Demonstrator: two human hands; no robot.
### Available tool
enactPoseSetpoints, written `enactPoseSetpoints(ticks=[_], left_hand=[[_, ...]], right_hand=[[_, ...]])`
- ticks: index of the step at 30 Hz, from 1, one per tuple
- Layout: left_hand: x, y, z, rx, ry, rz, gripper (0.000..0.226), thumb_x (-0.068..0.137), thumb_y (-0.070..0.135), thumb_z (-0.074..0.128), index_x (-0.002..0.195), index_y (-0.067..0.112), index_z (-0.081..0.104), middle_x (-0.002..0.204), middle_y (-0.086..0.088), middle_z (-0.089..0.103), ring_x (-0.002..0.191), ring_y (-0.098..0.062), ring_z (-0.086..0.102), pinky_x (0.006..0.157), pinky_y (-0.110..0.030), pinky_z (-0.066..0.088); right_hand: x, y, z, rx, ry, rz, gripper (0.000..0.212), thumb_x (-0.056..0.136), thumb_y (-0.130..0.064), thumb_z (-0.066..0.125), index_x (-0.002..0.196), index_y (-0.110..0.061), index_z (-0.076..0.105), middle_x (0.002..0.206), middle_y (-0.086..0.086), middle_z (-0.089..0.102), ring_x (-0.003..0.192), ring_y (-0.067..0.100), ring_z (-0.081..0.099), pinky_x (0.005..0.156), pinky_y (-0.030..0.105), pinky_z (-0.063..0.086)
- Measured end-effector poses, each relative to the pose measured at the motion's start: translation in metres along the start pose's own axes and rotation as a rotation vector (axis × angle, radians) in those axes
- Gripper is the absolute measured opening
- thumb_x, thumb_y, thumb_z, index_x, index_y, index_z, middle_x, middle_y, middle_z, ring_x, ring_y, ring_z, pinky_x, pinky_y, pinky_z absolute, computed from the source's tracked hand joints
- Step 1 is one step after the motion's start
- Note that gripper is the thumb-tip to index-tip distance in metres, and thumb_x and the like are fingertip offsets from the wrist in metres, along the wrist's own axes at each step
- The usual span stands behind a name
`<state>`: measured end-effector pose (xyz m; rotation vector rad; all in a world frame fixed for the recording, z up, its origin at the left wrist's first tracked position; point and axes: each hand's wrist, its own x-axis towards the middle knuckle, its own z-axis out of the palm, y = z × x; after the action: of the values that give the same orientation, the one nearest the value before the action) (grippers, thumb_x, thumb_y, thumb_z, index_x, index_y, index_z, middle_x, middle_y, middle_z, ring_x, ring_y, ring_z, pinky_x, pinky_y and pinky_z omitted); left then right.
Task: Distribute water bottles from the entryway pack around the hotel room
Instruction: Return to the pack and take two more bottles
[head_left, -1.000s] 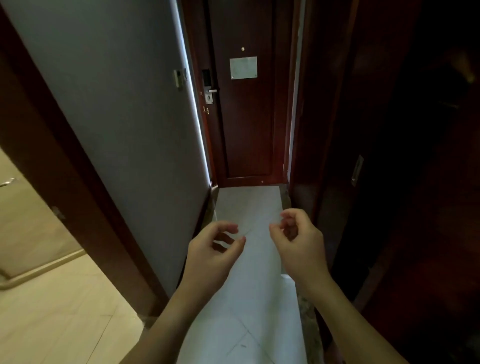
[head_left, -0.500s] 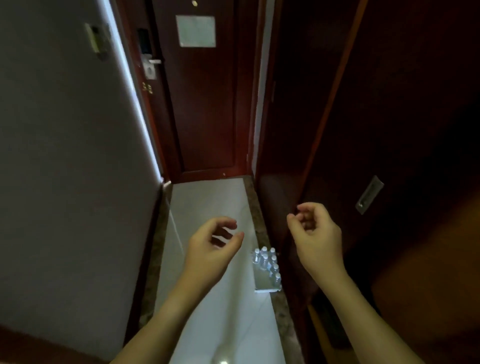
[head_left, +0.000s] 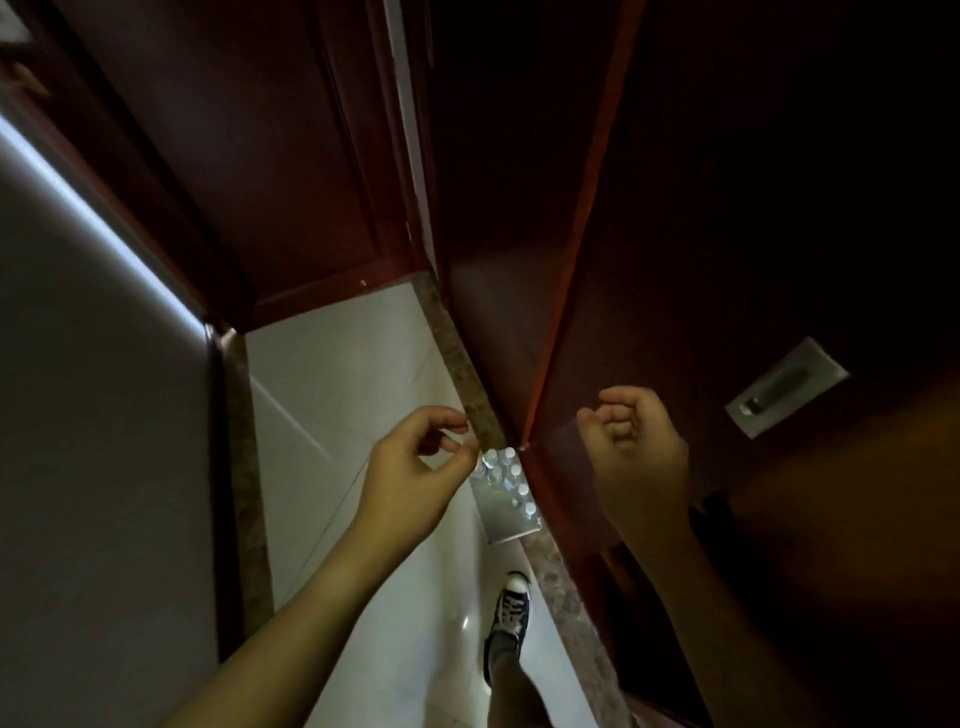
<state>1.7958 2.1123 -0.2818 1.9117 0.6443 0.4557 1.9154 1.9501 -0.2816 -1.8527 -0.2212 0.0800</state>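
A shrink-wrapped pack of water bottles (head_left: 506, 499) with white caps stands on the pale tiled floor, against the dark wooden wall on the right. My left hand (head_left: 410, 478) hovers above and just left of the pack, fingers loosely curled and holding nothing. My right hand (head_left: 634, 457) hangs to the right of the pack, in front of the dark wood panel, fingers curled in with nothing in them. The left hand hides part of the pack.
The dark red entry door (head_left: 249, 171) closes the corridor ahead. A grey wall (head_left: 93, 467) runs along the left. A sliding door with a recessed metal handle (head_left: 787, 392) is on the right. My shoe (head_left: 511, 608) is on the floor just behind the pack.
The view has tilted down and moved closer to the door. The bottle pack, hidden a second ago, now lies between my hands, and my shoe has come into view.
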Motion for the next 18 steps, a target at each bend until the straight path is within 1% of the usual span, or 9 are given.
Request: enactPoseSetpoints(ticks=[1,3,5,7,10,13,16,17,18], left_hand=[[0.017,-0.01,0.008,0.023,-0.008,-0.017,0.019,0.084,0.017,0.072,0.098,0.03,0.068,0.093,0.016,0.069,0.09,0.001,0.063,0.084,-0.017,0.049],[0.05,-0.032,0.022,0.061,-0.022,-0.055,0.017,0.085,0.021,0.071,0.099,0.029,0.068,0.096,0.019,0.068,0.093,0.003,0.062,0.085,-0.013,0.046],[0.082,-0.06,0.034,0.095,-0.06,-0.083,0.016,0.085,0.023,0.07,0.099,0.03,0.067,0.098,0.021,0.068,0.094,0.002,0.062,0.084,-0.007,0.045],[0.11,-0.095,0.05,0.122,-0.109,-0.134,0.015,0.085,0.023,0.07,0.098,0.03,0.067,0.097,0.02,0.068,0.094,0.001,0.062,0.081,-0.005,0.045],[0.152,-0.159,0.08,0.129,-0.21,-0.215,0.017,0.084,0.019,0.071,0.096,0.03,0.068,0.094,0.018,0.069,0.094,0.001,0.061,0.074,-0.01,0.047],[0.194,-0.241,0.129,0.221,-0.312,-0.236,0.018,0.084,0.019,0.073,0.099,0.028,0.069,0.094,0.015,0.069,0.091,-0.003,0.063,0.075,-0.015,0.049],[0.229,-0.337,0.195,0.342,-0.463,-0.169,0.024,0.082,0.028,0.069,0.106,0.026,0.069,0.103,0.011,0.071,0.093,-0.008,0.065,0.082,-0.029,0.053],[0.238,-0.371,0.22,0.381,-0.524,-0.124,0.028,0.081,0.031,0.067,0.108,0.024,0.069,0.106,0.009,0.072,0.096,-0.011,0.066,0.082,-0.031,0.054],[0.244,-0.406,0.245,0.42,-0.585,-0.08,0.032,0.08,0.033,0.064,0.111,0.023,0.068,0.109,0.007,0.072,0.098,-0.014,0.067,0.082,-0.032,0.054]], right_hand=[[0.017,0.012,0.009,-0.021,-0.006,0.016,0.022,0.083,-0.019,0.074,0.086,-0.034,0.059,0.07,-0.011,0.065,0.065,-0.001,0.062,0.066,0.021,0.05],[0.046,0.035,0.03,-0.01,-0.035,0.066,0.024,0.085,-0.017,0.073,0.083,-0.035,0.057,0.072,-0.013,0.064,0.068,-0.008,0.061,0.063,0.01,0.047],[0.072,0.061,0.053,-0.015,-0.042,0.118,0.029,0.087,-0.014,0.071,0.08,-0.037,0.055,0.074,-0.014,0.062,0.069,-0.012,0.059,0.062,0.006,0.045],[0.095,0.094,0.076,-0.047,-0.02,0.166,0.03,0.087,-0.012,0.071,0.082,-0.037,0.055,0.074,-0.015,0.061,0.069,-0.013,0.059,0.061,0.005,0.043],[0.122,0.155,0.107,-0.111,0.005,0.256,0.031,0.086,-0.011,0.072,0.083,-0.036,0.054,0.07,-0.013,0.061,0.066,-0.013,0.059,0.06,0.008,0.043],[0.138,0.231,0.136,-0.132,0.013,0.387,0.036,0.085,-0.006,0.072,0.078,-0.036,0.054,0.065,-0.015,0.061,0.06,-0.015,0.06,0.054,0.006,0.043],[0.14,0.332,0.162,-0.202,-0.005,0.459,0.031,0.083,-0.008,0.075,0.082,-0.033,0.057,0.072,-0.014,0.066,0.066,-0.012,0.063,0.057,0.007,0.045],[0.137,0.372,0.171,-0.223,-0.007,0.493,0.029,0.082,-0.012,0.077,0.083,-0.033,0.058,0.075,-0.012,0.068,0.069,-0.009,0.065,0.06,0.011,0.049],[0.131,0.414,0.18,-0.238,-0.012,0.536,0.027,0.081,-0.016,0.078,0.085,-0.035,0.059,0.079,-0.01,0.07,0.072,-0.005,0.067,0.065,0.019,0.053]])
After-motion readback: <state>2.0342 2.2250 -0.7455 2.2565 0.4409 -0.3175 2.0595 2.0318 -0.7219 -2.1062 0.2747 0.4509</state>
